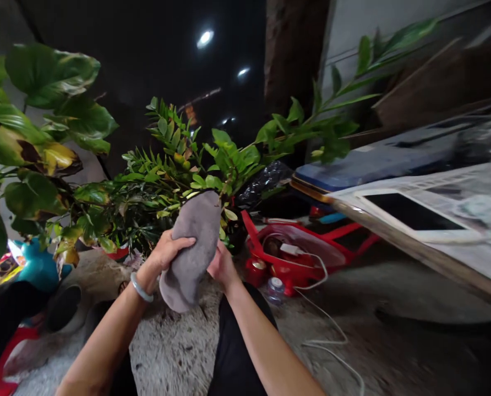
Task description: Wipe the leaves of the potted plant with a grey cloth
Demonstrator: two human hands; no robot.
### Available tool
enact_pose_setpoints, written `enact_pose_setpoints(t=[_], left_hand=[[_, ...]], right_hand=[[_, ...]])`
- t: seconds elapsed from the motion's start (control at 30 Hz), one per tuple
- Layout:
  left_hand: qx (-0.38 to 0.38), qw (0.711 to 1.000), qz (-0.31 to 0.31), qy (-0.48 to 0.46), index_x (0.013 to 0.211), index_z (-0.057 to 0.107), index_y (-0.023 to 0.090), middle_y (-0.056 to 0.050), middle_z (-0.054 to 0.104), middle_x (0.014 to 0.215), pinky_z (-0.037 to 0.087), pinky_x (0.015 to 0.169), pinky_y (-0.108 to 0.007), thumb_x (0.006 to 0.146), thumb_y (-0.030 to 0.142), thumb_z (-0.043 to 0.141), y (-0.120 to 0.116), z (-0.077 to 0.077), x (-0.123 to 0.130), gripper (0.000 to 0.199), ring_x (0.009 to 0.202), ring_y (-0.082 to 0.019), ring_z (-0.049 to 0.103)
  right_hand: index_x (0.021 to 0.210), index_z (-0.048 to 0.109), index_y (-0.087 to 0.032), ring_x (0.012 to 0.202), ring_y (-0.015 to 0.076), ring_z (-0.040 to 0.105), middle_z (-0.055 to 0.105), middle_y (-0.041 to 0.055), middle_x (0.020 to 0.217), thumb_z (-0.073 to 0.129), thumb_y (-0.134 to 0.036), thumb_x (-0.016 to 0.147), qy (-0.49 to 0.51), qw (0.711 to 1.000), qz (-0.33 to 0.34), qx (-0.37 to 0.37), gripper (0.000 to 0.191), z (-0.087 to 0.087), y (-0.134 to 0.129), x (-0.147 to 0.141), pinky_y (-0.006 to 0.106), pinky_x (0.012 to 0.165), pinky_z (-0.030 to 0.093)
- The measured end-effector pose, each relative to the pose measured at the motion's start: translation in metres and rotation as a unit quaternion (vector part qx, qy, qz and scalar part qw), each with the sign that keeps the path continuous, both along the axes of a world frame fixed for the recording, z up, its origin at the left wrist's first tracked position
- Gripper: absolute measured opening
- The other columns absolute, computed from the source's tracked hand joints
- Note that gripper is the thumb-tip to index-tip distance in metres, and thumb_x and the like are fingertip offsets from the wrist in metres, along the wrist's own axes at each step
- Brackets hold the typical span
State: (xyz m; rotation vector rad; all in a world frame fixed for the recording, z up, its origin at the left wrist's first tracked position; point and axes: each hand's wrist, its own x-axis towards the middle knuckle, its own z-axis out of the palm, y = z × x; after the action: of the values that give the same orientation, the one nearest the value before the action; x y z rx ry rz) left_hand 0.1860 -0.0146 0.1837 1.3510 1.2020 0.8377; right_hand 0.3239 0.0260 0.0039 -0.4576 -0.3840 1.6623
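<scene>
A soft grey fabric piece [194, 247], long and rounded like a slipper sole with a dark edge at its top, is held up in front of me between both hands. My left hand [169, 253] grips its left side, thumb pressed flat on the face and the other fingers hidden behind. On the right edge, my right hand [222, 267] is closed against the fabric, its fingertips mostly out of sight behind it. A pale bangle [141, 287] circles my left wrist. The lower end of the piece hangs bent above the rough floor.
Green potted plants [224, 154] stand right behind my hands. A red plastic stool [311, 247] holds a white plug with a trailing cable [332, 319]; a small clear bottle [275, 290] stands beside it. At right, a phone-like white device [414, 212] lies on a table.
</scene>
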Motion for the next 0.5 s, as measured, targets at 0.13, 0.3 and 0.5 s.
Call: enact_pose_setpoints(t=[0.13, 0.3, 0.5], left_hand=[[-0.039, 0.974, -0.109, 0.195, 0.079, 0.074, 0.016, 0.000, 0.067, 0.071, 0.047, 0.062, -0.028, 0.062, 0.026, 0.077, -0.019, -0.029, -0.026, 0.019, 0.070, -0.020, 0.059], [-0.103, 0.977, -0.129, 0.135, 0.087, 0.077, 0.017, -0.002, 0.072, 0.075, 0.049, 0.064, -0.029, 0.062, 0.035, 0.082, -0.038, 0.010, -0.061, 0.031, 0.069, -0.021, 0.062], [0.027, 0.999, 0.020, 0.018, 0.087, 0.077, 0.019, -0.004, 0.074, 0.081, 0.054, 0.070, -0.031, 0.066, 0.035, 0.080, -0.004, 0.018, -0.018, 0.027, 0.075, -0.023, 0.066]], right_hand=[[0.082, 0.072, -0.027, 0.102, 0.0354, 0.074, 0.079, 0.0038, 0.075, 0.069, -0.053, 0.080, 0.010, 0.995, 0.013, -0.094, 0.026, -0.004, 0.001, 0.002, 0.050, 0.093, 0.059], [0.095, 0.074, -0.027, 0.100, 0.0321, 0.074, 0.081, 0.0037, 0.090, 0.073, -0.046, 0.079, -0.008, 0.998, 0.058, -0.036, 0.026, -0.008, 0.001, 0.004, 0.049, 0.091, 0.058], [0.100, 0.072, -0.030, 0.101, 0.0307, 0.072, 0.080, 0.0046, 0.096, 0.065, -0.067, 0.083, 0.015, 0.994, 0.108, -0.010, 0.041, -0.004, -0.004, 0.005, 0.048, 0.090, 0.057]])
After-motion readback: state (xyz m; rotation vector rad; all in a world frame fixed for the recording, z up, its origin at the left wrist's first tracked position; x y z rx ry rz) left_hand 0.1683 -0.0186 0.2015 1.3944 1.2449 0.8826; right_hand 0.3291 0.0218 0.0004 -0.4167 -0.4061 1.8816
